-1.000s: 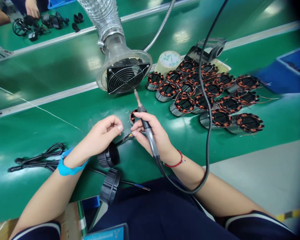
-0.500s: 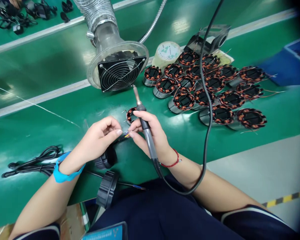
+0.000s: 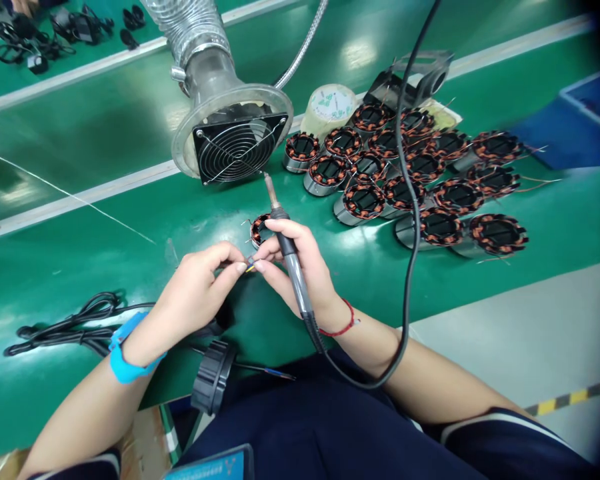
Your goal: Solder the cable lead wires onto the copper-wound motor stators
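The work looks partway along. Thin coloured wires (image 3: pixel 251 267) are gathered between the fingertips, over the middle of the green worktop (image 3: pixel 370 287), but whether they are joined to anything cannot be told. A single coil (image 3: pixel 259 231) stands just beyond them, toward the back edge, its short wire ends sticking out free. The group of coils (image 3: pixel 363 202), right of the middle and toward the back edge, also shows loose ends on several. At the front edge a black cap (image 3: pixel 214 375) has its blue-tipped lead (image 3: pixel 275 372) lying free; another cap (image 3: pixel 224 317) is mostly hidden behind the left hand (image 3: pixel 200 287).

That hand is curled, thumb and forefinger pinched on the wires. The right hand (image 3: pixel 305 267) pinches at the same spot and also grasps a soldering iron (image 3: pixel 294 267) under its forefinger — the iron's tip points toward the fan (image 3: pixel 237 150) near the back edge, clear of the wires.
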A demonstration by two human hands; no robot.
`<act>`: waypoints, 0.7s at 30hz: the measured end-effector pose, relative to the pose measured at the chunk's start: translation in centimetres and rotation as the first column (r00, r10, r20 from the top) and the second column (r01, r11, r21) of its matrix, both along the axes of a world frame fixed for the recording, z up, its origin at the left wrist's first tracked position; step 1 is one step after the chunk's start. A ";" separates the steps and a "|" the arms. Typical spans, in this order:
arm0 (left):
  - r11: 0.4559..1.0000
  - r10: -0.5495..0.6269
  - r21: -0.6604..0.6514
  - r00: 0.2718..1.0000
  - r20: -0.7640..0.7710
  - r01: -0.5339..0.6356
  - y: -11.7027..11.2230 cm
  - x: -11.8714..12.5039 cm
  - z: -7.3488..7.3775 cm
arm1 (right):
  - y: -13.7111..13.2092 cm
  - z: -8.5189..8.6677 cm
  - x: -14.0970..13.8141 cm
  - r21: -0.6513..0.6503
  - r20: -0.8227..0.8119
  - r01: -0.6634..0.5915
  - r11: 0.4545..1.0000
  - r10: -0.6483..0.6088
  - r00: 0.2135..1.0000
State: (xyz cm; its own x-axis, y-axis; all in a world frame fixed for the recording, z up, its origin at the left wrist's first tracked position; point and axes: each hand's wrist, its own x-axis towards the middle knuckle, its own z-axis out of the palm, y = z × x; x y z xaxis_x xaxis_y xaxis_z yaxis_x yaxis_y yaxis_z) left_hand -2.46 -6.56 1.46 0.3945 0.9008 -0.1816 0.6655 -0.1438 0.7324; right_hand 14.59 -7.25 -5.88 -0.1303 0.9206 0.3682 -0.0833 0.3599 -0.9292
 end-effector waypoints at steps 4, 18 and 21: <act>0.976 0.072 -0.214 0.991 0.111 -0.047 1.1 -0.4 -0.4 | 0.2 0.3 0.7 -0.034 0.033 0.002 0.999 -0.001 0.999; 0.931 0.229 -0.327 0.957 0.177 -0.162 4.7 -0.2 -1.6 | 1.3 0.5 3.8 0.275 0.204 0.263 0.925 -0.324 0.924; 0.927 0.256 -0.320 0.952 0.167 -0.193 4.8 -0.1 -1.6 | 1.1 -0.6 3.7 0.258 0.163 0.288 0.922 -0.336 0.928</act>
State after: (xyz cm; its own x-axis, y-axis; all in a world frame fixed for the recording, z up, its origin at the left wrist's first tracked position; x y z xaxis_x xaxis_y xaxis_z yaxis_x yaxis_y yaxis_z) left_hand -2.55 -1.79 -0.14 0.2447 0.8870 -0.3917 0.4876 0.2366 0.8404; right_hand 18.33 -6.16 -6.43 0.0573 0.8218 0.5669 0.2466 0.5386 -0.8056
